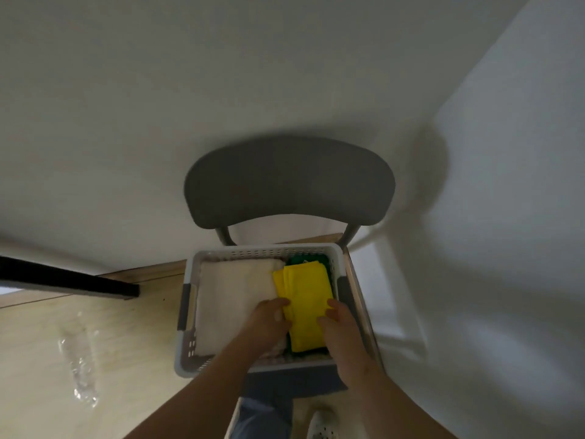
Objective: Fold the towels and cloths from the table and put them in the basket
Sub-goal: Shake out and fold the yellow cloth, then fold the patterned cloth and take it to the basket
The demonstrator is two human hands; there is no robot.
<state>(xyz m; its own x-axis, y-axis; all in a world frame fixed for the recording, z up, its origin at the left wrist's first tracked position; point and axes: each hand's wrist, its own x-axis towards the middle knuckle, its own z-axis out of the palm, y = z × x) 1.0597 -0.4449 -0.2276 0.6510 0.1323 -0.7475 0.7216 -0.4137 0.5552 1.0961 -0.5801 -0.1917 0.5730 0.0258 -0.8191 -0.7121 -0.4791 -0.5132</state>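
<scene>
— Where to look for the basket (266, 251)?

— Down on the seat of a grey chair (288, 182), just in front of the curved backrest. White, slotted along the rim, with a grey handle on each side.

— Filled with what?

— On the left, a folded white towel (228, 293), lying flat and taking up about half the space. On the right, a green cloth (300, 259) at the bottom, showing only at the far end and in thin strips along the edges. Covered by a folded yellow cloth (308, 288), long side running away from the camera.

— Set down fully, or held up?

— Cannot tell at the near end; too blurred there. Far end lying on the green cloth.

— Held how?

— From both sides at the near end. Gripped at its left edge by the left hand (269, 321), fingers curled onto the fabric, wrist crossing above the near corner of the white towel. Gripped at its right edge by the right hand (340, 326), thumb on top of the yellow fabric, close beside the right wall of the basket.

— And around the chair?

— Pale wooden floor (95, 343) to the left, with a patch of glare. A black bar (69, 278) reaching in from the left edge. White walls (285, 74) behind. Below the basket, a blue trouser leg (266, 413) and a white shoe (323, 423).
</scene>
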